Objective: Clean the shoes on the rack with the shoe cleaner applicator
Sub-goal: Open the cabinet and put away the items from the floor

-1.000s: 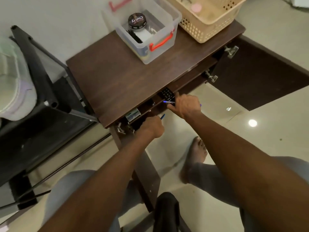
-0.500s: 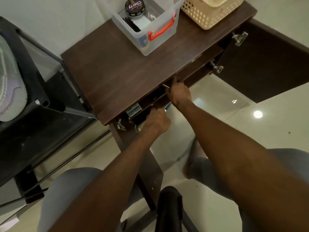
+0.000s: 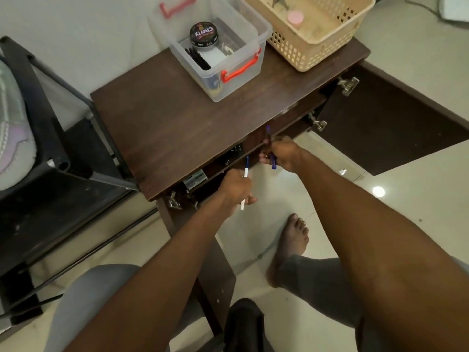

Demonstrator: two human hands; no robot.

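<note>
My left hand (image 3: 237, 189) grips a white pen with a blue tip (image 3: 245, 175) just in front of the open shelf under the brown cabinet top (image 3: 172, 128). My right hand (image 3: 281, 153) holds a blue pen (image 3: 272, 161) upright at the shelf's front edge. A clear box with red handles (image 3: 253, 36) stands on the cabinet top and holds a round black Cherry polish tin (image 3: 203, 36) and a black brush (image 3: 198, 58). A light shoe (image 3: 12, 138) lies on the black rack (image 3: 45, 118) at the far left.
A cream perforated basket (image 3: 312, 41) sits at the cabinet's right end. The cabinet door (image 3: 380, 118) hangs open to the right over the tiled floor. Small items lie in the dark shelf (image 3: 223, 161). My bare foot (image 3: 291, 240) and a black stool (image 3: 243, 323) are below.
My right hand has drawn back from inside the shelf and now holds a blue pen upright. My left hand has pulled out slightly, and more of its white pen shows.
</note>
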